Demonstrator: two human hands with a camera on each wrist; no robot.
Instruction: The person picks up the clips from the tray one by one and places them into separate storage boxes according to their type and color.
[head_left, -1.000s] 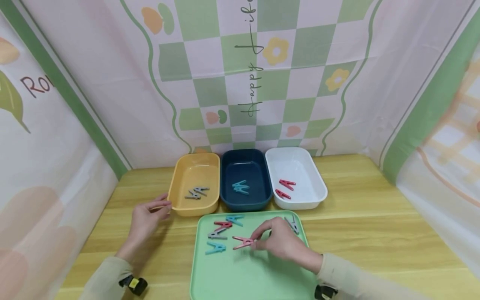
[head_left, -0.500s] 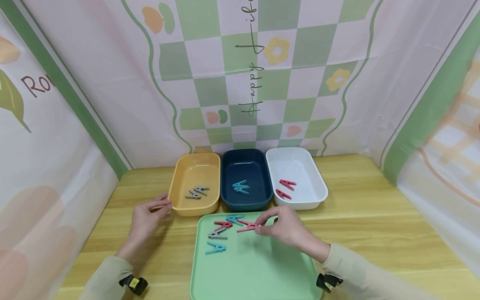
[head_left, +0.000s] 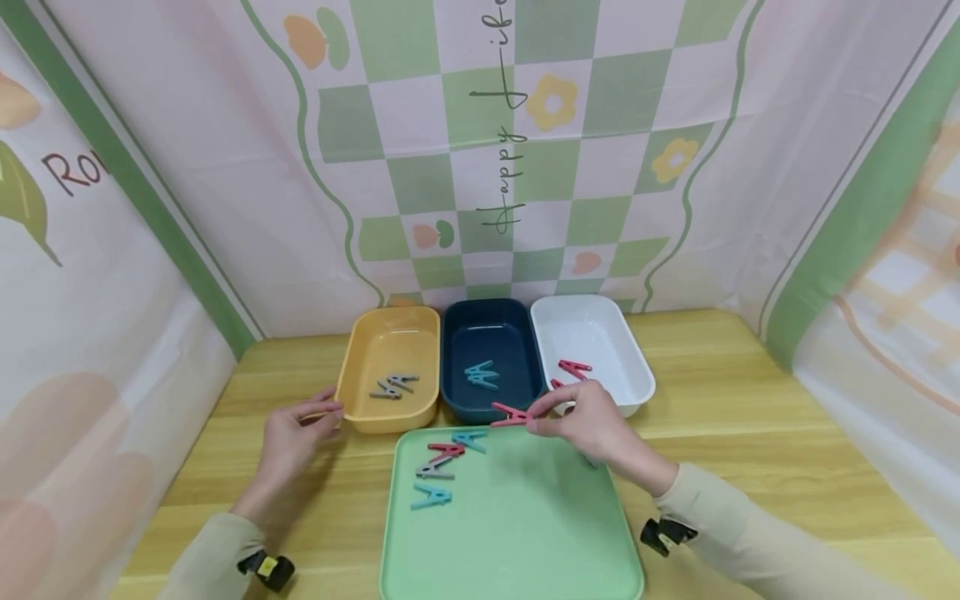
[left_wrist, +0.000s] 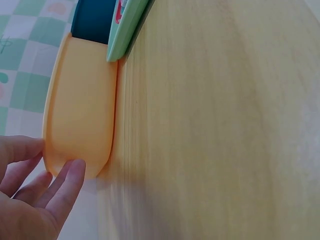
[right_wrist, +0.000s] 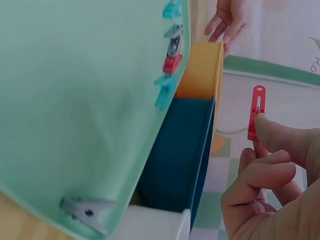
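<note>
Between thumb and index finger, my right hand (head_left: 596, 425) pinches a red clothespin (head_left: 512, 414) over the far edge of the green tray (head_left: 517, 542), just before the dark blue bin (head_left: 491, 408). In the right wrist view the clothespin (right_wrist: 257, 112) stands upright from the fingertips. My left hand (head_left: 294, 442) rests its extended fingers at the near left corner of the yellow bin (head_left: 386, 333); the left wrist view shows the fingertips (left_wrist: 75, 167) against its outer wall. On the tray's left lie two blue clothespins (head_left: 431, 496), a grey one (head_left: 435, 469) and a red one (head_left: 447, 450).
A grey clothespin (right_wrist: 87, 212) at the tray's right is mostly hidden by my right hand in the head view. Grey clothespins (head_left: 393, 385) lie in the yellow bin, blue ones (head_left: 482, 375) in the dark blue bin, red ones (head_left: 574, 369) in the white bin (head_left: 630, 367).
My right hand has lifted the red clothespin off the tray's middle and carried it away from me and slightly right, toward the bins. The left hand has stayed at the yellow bin.
</note>
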